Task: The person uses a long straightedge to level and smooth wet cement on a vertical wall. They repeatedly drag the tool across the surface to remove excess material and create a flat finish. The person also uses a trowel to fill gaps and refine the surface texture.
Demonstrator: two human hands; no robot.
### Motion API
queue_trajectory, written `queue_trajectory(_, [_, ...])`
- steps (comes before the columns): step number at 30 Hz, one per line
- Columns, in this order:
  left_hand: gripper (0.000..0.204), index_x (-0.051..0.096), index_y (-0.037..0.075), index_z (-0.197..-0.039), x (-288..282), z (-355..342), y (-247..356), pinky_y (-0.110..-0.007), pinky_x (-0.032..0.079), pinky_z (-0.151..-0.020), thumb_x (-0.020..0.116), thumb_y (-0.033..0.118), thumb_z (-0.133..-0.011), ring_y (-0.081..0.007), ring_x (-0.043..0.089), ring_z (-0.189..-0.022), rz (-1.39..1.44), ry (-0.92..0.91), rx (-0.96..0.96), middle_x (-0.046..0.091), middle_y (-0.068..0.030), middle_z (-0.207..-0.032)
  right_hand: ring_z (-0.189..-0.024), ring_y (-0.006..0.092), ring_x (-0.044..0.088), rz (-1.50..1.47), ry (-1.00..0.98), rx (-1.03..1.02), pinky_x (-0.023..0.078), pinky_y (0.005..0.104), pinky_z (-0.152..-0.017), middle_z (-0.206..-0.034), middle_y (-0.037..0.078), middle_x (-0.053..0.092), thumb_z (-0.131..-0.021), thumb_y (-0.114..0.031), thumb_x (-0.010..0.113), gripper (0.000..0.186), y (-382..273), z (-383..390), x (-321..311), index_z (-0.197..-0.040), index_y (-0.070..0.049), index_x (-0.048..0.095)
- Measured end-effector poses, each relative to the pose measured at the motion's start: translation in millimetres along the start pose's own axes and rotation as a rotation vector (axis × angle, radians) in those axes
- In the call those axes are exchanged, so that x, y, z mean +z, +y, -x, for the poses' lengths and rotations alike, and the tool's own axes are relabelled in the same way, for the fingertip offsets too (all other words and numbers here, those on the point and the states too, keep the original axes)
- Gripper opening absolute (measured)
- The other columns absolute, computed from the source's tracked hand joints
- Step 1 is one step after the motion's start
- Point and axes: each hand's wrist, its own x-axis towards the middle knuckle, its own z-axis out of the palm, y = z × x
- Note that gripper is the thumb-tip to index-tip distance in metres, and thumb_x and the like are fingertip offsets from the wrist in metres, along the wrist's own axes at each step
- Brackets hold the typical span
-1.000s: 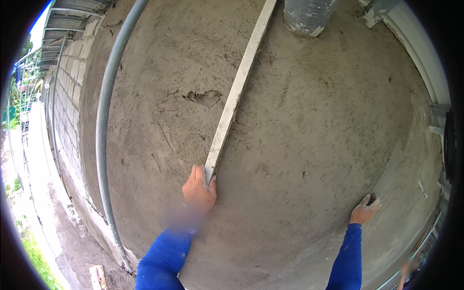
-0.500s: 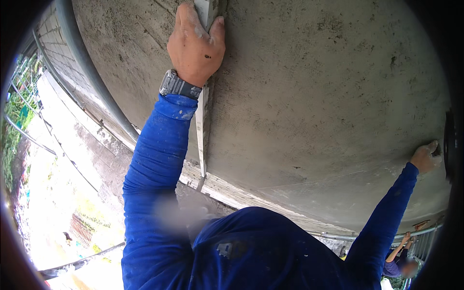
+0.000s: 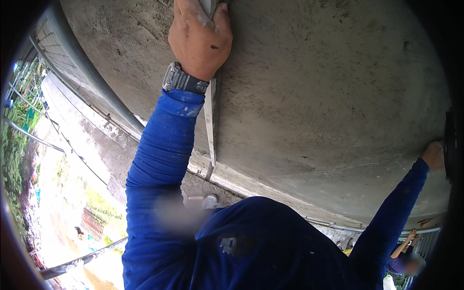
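My left hand point(image 3: 200, 41) is closed around a long, narrow, pale metal straightedge point(image 3: 209, 121) at the top of the view. The bar lies against a grey plastered wall point(image 3: 309, 92), its lower part running down past my wrist to the wall's bottom edge. Its upper end is out of view. My right hand point(image 3: 434, 154) is far off at the right rim, close to the wall. A dark edge of the picture hides its fingers, so I cannot tell what it holds or touches.
A grey pole point(image 3: 92, 72) curves along the wall on the left. Metal railings point(image 3: 36, 140) and a brightly lit yard lie beyond. At the lower right, another person point(image 3: 406, 261) reaches up at the wall beside a rail.
My left hand and the straightedge have shifted slightly up and to the right across the wall. My right hand has moved right, partly out of view.
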Motion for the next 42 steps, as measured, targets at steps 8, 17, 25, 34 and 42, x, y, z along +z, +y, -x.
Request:
queue_trajectory(8, [0.054, 0.046, -0.01, -0.134, -15.2, -86.4, -3.1, -0.051, 0.054, -0.073, 0.071, 0.021, -0.099, -0.0508, 0.068, -0.088, -0.053, -0.06, -0.25, 0.066, -0.0342, -0.104, -0.112, 0.0427, 0.062, -0.171, 0.006, 0.426, 0.049, 0.051, -0.096, -0.122, 0.025, 0.06, -0.11, -0.054, 0.051, 0.063, -119.5, 12.4, -77.1, -0.126, 0.006, 0.062])
queue_trajectory(17, [0.034, 0.047, 0.0, -0.112, -20.2, -29.2, 38.8, -0.05, 0.054, -0.066, 0.072, 0.013, -0.093, -0.044, 0.067, -0.081, 0.152, -0.182, -0.282, 0.059, -0.0193, -0.1, -0.107, 0.0424, 0.062, -0.292, -0.004, 0.465, 0.049, 0.0492, -0.092, -0.116, 0.023, 0.059, -0.111, -0.037, 0.055, 0.046, -155.0, -3.7, -95.6, -0.123, 0.006, 0.061])
queue_trajectory(25, [0.035, 0.045, 0.001, -0.11, -30.2, -79.3, 18.2, -0.052, 0.053, -0.066, 0.073, 0.011, -0.091, -0.0477, 0.065, -0.083, 0.101, -0.088, -0.25, 0.06, -0.0225, -0.099, -0.109, 0.043, 0.061, -0.258, 0.026, 0.455, 0.049, 0.0505, -0.094, -0.118, 0.023, 0.058, -0.11, -0.032, 0.057, 0.042, -153.0, -8.2, -98.6, -0.126, 0.006, 0.059])
queue_trajectory(34, [0.038, 0.047, -0.001, -0.112, -24.7, -37.0, 50.9, -0.052, 0.054, -0.069, 0.075, 0.013, -0.089, -0.0487, 0.067, -0.085, 0.193, -0.223, -0.309, 0.06, -0.0245, -0.1, -0.112, 0.0438, 0.06, -0.306, -0.014, 0.476, 0.048, 0.0511, -0.095, -0.121, 0.024, 0.056, -0.11, -0.03, 0.056, 0.041, -155.9, -8.5, -102.3, -0.127, 0.007, 0.059])
queue_trajectory(42, [0.041, 0.044, 0.0, -0.114, -34.2, -55.7, 23.4, -0.052, 0.054, -0.068, 0.074, 0.011, -0.088, -0.0486, 0.067, -0.086, 0.022, -0.173, -0.257, 0.061, -0.0246, -0.105, -0.113, 0.0443, 0.059, -0.331, -0.031, 0.48, 0.048, 0.0516, -0.096, -0.124, 0.025, 0.055, -0.111, -0.038, 0.054, 0.049, -158.7, -5.7, -105.1, -0.129, 0.007, 0.057])
